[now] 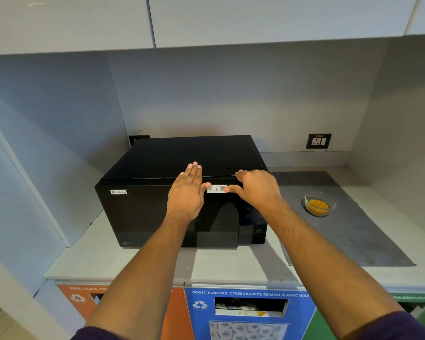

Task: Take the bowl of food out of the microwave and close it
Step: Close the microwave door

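Note:
A black microwave (142, 212) stands on the counter with its door shut. A glass bowl of yellow food (320, 204) sits on a grey mat to the right of it, apart from both hands. My left hand (185, 195) lies flat on the top front edge of the microwave, fingers together, holding nothing. My right hand (258, 188) rests beside it on the same edge, fingers curled over the top and thumb on the door near a white sticker (217, 188). Neither hand grips anything.
The grey mat (353, 236) covers the right part of the pale counter (103, 261). A wall socket (318, 141) is behind the bowl. Cabinets hang overhead. Below the counter edge are orange, blue and green recycling bins (250, 312).

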### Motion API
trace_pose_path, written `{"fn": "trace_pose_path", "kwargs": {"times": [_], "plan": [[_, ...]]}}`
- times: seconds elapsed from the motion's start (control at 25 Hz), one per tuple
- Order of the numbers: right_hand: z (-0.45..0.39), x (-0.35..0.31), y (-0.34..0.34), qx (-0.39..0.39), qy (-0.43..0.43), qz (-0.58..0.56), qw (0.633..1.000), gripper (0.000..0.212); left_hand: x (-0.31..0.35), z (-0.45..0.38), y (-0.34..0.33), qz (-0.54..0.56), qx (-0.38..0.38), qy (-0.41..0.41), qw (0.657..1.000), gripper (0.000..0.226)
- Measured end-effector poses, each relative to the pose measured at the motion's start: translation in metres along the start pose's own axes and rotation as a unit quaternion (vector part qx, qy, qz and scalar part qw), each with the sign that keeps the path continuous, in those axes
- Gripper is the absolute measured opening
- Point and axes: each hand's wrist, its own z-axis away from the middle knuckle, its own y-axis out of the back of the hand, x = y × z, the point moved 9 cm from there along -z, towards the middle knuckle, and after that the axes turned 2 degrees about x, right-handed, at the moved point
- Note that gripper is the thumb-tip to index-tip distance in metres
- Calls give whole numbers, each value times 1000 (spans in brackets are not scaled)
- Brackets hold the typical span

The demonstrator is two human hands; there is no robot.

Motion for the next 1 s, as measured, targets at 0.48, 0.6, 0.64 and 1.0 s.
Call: {"fn": "trace_pose_path", "kwargs": {"times": [0.48,0.6,0.64,1.0], "plan": [[-1,1,-3,53,-17,-3,998,55,4,-3,0,11,-3,6,1000,66],[16,-4,-8,105,11,-16,994,58,5,-1,0,-6,2,-1,1000,65],[26,-5,-11,119,17,-23,993,58,7,3,2,-11,15,-5,1000,65],[94,5,-59,137,12,-31,990,72,10,42,-6,-3,70,-27,997,67]]}}
